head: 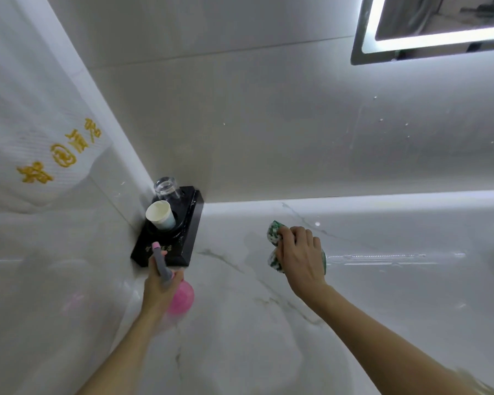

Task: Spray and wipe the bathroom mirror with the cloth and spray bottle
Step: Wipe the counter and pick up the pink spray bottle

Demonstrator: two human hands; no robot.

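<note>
Mirror (439, 24) glows above; hands grip cloth (274, 238), spray bottle (177, 295).

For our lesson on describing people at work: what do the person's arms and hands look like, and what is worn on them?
Both forearms are bare, with no sleeves, gloves, watch or rings visible on the left hand or the right hand.

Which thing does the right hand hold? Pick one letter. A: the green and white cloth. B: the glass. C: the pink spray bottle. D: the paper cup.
A: the right hand grips the green and white cloth on the marble counter, while the left hand holds the pink spray bottle.
</note>
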